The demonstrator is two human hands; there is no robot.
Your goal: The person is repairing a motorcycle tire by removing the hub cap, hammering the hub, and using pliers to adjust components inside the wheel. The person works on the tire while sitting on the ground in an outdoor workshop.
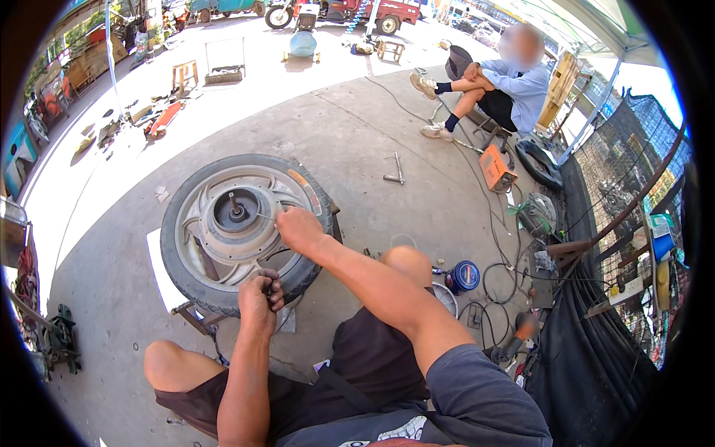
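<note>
A spoked metal wheel with a black tyre (176, 223) lies flat on a low support in front of me. Its round hub (223, 242) has a threaded axle (236, 207) standing up in the middle. Over the hub's right side, my right hand (300, 231) is closed, and a thin wire shows at its fingertips. My left hand (261, 294) is closed at the tyre's near edge. Whatever its curled fingers hold is hidden. Between the two hands a short dark cable (279, 252) shows against the wheel.
A seated person (521, 93) is at the upper right, beside an orange machine (497, 168). Near my right knee stand a dark blue can (465, 276) and loose cables. A T-shaped tool (399, 170) lies on the concrete beyond the wheel. Dark netting (588, 328) borders the right.
</note>
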